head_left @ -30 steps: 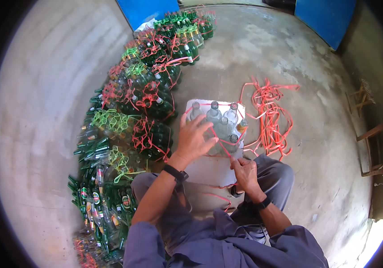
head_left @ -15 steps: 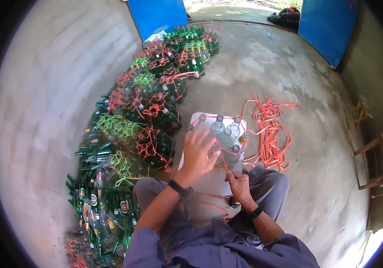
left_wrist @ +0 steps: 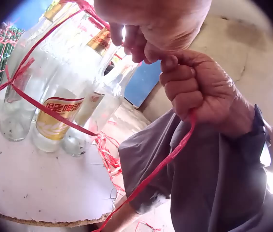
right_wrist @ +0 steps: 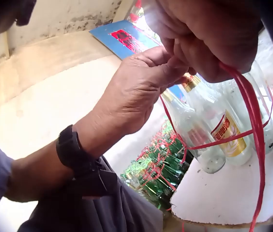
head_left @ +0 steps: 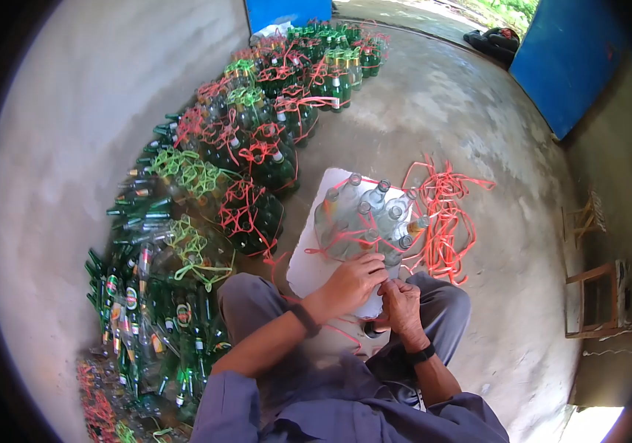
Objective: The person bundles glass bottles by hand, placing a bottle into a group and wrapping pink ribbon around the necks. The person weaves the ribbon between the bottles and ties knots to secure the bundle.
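Observation:
Several clear glass bottles (head_left: 393, 215) stand grouped on a white board (head_left: 305, 269), with red twine (left_wrist: 54, 113) wrapped around their sides and strung about the necks. Both hands meet at the near side of the group. The left hand (head_left: 353, 286) pinches the twine with bent fingers, close above the right hand. Curled fingers of the right hand (head_left: 404, 308) grip the red twine; its loose tail (left_wrist: 148, 179) hangs down from that fist in the left wrist view. The fingertips of the two hands touch, and the exact pinch point is partly hidden.
A heap of loose red twine (head_left: 445, 221) lies right of the board. Tied bundles of green bottles (head_left: 253, 221) line the left side, with loose bottles (head_left: 135, 310) nearer the person. A wooden frame (head_left: 596, 299) stands at the right, and blue doors (head_left: 567, 66) are at the back.
The left hand has come down from the bottle tops to meet the right hand. The board and bottles appear turned and shifted in the head view, which has also moved.

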{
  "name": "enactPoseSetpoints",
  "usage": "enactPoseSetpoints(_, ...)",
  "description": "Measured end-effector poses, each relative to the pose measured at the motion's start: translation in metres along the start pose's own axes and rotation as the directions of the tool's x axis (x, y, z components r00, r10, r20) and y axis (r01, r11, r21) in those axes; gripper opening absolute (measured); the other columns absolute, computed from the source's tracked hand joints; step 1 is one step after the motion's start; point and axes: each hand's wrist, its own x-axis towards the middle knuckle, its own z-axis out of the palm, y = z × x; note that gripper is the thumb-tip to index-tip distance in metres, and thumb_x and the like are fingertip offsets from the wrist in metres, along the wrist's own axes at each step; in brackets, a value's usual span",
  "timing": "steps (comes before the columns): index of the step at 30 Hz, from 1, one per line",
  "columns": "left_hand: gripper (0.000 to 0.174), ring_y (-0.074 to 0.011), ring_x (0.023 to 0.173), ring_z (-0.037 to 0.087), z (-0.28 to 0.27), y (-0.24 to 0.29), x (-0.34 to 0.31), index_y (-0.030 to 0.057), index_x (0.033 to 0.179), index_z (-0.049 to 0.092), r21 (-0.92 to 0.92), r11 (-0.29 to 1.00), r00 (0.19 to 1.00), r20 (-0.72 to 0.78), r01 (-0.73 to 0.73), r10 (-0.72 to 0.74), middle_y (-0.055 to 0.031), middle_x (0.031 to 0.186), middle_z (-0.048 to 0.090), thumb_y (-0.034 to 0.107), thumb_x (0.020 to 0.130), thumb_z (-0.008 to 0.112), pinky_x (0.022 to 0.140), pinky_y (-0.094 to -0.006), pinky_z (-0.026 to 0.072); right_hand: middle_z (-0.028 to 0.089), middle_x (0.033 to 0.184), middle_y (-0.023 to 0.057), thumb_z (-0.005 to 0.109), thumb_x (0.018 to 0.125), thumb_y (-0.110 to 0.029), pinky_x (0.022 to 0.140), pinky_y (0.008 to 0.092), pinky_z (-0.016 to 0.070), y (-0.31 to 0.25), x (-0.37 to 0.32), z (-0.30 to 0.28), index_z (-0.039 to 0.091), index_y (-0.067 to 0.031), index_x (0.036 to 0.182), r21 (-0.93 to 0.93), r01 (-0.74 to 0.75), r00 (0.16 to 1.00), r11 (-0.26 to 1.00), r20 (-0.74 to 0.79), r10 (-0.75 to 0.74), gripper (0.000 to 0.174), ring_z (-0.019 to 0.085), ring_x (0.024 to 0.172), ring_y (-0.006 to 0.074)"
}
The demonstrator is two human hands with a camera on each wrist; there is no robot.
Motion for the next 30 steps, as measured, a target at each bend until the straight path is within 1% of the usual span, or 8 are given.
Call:
enactPoseSetpoints(3, 0.016, -0.0335, 0.097, 0.065, 0.007, -0.009, -0.007, -0.0003, 0.093, 0.068, -0.201, 0.974, 0.993, -0.024, 0.107, -0.114, -0.0138, 0.096, 0.066, -0.001, 0.077, 0.069, 0.083, -0.0413, 0.0539, 0.050, 0.061, -0.0048, 0.059, 0.097, -0.019, 0.051, 0.0253, 0.0346, -0.018, -0.002, 0.000, 0.068, 0.0004, 0.076, -0.060, -0.048, 0.999, 0.997, 0.003, 0.049, 0.030, 0.042, 0.057, 0.0030)
enactPoseSetpoints(5, 0.015, -0.0336, 0.091, 0.065, 0.014, -0.014, -0.013, -0.0001, 0.092, 0.068, -0.345, 0.918, 0.978, -0.010, 0.193, -0.209, -0.0144, 0.092, 0.066, -0.003, 0.077, 0.069, 0.078, -0.0413, 0.0532, 0.049, 0.062, -0.0053, 0.063, 0.097, -0.018, 0.052, 0.0255, 0.0364, -0.026, 0.002, 0.000, 0.068, 0.0006, 0.078, -0.240, 0.091, 0.996, 0.967, 0.007, -0.092, 0.027, 0.044, 0.058, 0.0028)
enactPoseSetpoints(7, 0.011, -0.0327, 0.083, 0.064, 0.021, -0.016, -0.013, 0.0001, 0.090, 0.067, -0.411, 0.883, 0.947, -0.117, 0.228, -0.299, -0.0147, 0.088, 0.064, -0.006, 0.081, 0.067, 0.073, -0.0409, 0.0512, 0.056, 0.064, 0.0007, 0.066, 0.096, -0.015, 0.054, 0.0300, 0.0411, -0.039, 0.007, -0.002, 0.068, 0.0014, 0.088, -0.360, 0.159, 0.987, 0.919, 0.023, -0.161, 0.019, 0.052, 0.057, 0.0115)
enactPoseSetpoints(9, 0.009, -0.0322, 0.081, 0.062, 0.028, -0.018, -0.012, -0.0001, 0.089, 0.065, -0.445, 0.875, 0.944, -0.161, 0.192, -0.289, -0.0143, 0.086, 0.063, -0.006, 0.083, 0.066, 0.071, -0.0404, 0.0504, 0.064, 0.072, 0.0116, 0.065, 0.096, -0.013, 0.057, 0.0390, 0.0474, -0.072, 0.009, 0.005, 0.065, 0.0028, 0.100, -0.718, 0.426, 0.814, 0.550, 0.039, -0.579, 0.017, 0.061, 0.061, 0.0284)
enactPoseSetpoints(12, 0.007, -0.0307, 0.077, 0.059, 0.032, -0.022, -0.015, -0.0003, 0.087, 0.063, -0.499, 0.847, 0.935, -0.176, 0.186, -0.309, -0.0133, 0.082, 0.061, -0.007, 0.084, 0.064, 0.069, -0.0393, 0.0484, 0.066, 0.083, 0.0219, 0.065, 0.095, -0.013, 0.064, 0.0462, 0.0506, -0.106, 0.036, 0.014, 0.060, 0.0048, 0.107, -0.773, 0.535, 0.699, 0.340, 0.179, -0.692, 0.022, 0.064, 0.072, 0.0400)
enactPoseSetpoints(16, 0.007, -0.0269, 0.076, 0.056, 0.032, -0.026, -0.017, -0.0002, 0.086, 0.060, -0.546, 0.805, 0.917, -0.151, 0.234, -0.369, -0.0113, 0.077, 0.056, -0.006, 0.086, 0.063, 0.069, -0.0384, 0.0457, 0.066, 0.084, 0.0241, 0.066, 0.094, -0.015, 0.068, 0.0495, 0.0509, -0.131, 0.079, 0.042, 0.059, 0.0066, 0.105, -0.767, 0.551, 0.743, 0.327, 0.273, -0.611, 0.025, 0.066, 0.075, 0.0417)
enactPoseSetpoints(21, 0.005, -0.0232, 0.076, 0.056, 0.048, -0.034, -0.020, -0.0001, 0.087, 0.060, -0.648, 0.722, 0.897, -0.133, 0.243, -0.422, -0.0108, 0.079, 0.057, -0.002, 0.089, 0.063, 0.071, -0.0364, 0.0456, 0.064, 0.080, 0.0258, 0.065, 0.095, -0.018, 0.068, 0.0527, 0.0472, -0.121, 0.135, 0.051, 0.060, 0.0035, 0.095, -0.752, 0.649, 0.733, 0.118, 0.577, -0.361, 0.022, 0.063, 0.077, 0.0463)
enactPoseSetpoints(30, 0.013, -0.0143, 0.080, 0.056, 0.043, -0.021, -0.012, -0.0030, 0.094, 0.064, -0.794, 0.435, 0.790, 0.089, 0.425, -0.607, -0.0069, 0.084, 0.061, 0.009, 0.096, 0.064, 0.074, -0.0320, 0.0468, 0.060, 0.072, 0.0262, 0.063, 0.098, -0.023, 0.061, 0.0533, 0.0431, -0.125, 0.146, 0.052, 0.058, 0.0028, 0.082, -0.719, 0.688, 0.705, 0.104, 0.626, -0.333, 0.031, 0.059, 0.068, 0.0463)
